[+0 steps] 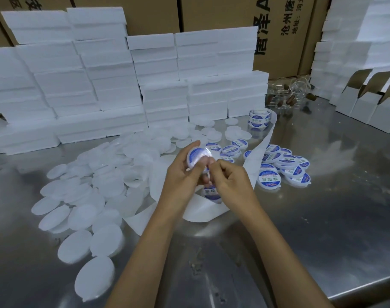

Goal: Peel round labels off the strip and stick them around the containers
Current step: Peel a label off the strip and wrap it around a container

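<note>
Steel table (322, 230) spreads under my hands. My left hand (180, 174) clamps a light, slippery tub (197, 155) by its rim; my right hand (228, 181) pinches a flimsy label (206, 170) beside it, best held by its edge.

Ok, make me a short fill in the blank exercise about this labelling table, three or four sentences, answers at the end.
1. The left hand holds a round container whose label is white and ____.
2. The labelled containers lie to the ____ of the hands.
3. The plain white containers lie to the ____ of the hands.
4. The right hand pinches at the container's lower ____.

Missing words: blue; right; left; edge
</note>
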Tool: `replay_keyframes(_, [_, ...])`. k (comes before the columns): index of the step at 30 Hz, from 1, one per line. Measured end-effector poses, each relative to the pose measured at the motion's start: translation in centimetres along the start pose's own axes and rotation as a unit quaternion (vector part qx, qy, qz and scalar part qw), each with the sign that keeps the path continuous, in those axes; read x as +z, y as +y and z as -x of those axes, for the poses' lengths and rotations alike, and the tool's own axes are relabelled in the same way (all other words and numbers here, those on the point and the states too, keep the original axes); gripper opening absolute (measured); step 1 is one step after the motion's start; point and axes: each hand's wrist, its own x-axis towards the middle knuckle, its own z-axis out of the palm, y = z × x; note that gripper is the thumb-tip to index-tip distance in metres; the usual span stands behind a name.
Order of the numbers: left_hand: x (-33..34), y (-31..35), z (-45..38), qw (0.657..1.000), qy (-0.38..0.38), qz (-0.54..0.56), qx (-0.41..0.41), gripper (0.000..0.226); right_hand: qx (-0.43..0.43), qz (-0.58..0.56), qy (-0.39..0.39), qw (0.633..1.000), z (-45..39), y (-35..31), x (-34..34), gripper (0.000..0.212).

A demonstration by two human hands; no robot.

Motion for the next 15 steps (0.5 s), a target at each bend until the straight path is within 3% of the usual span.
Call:
replay_keyframes(2, [0.8, 0.3, -0.1, 0.999, -0.024, 0.032, -0.002, 0.045, 0.012, -0.048, 0.021, 0.999, -0.4, 0.1, -0.8, 0.043])
replay_keyframes(5, [1.7, 0.9, -0.6, 1.0, -0.025, 0.018, 0.005, 0.042, 0.003, -0.086, 0.032, 0.996, -0.7, 0.5, -2.0, 0.04])
replay_keyframes(15, [4.8, 0.6, -2.5, 0.997, -0.07, -0.023, -0.017, 0.036, 0.047, -0.043, 0.027, 0.998, -1.3, 2.0, -5.9, 0.042])
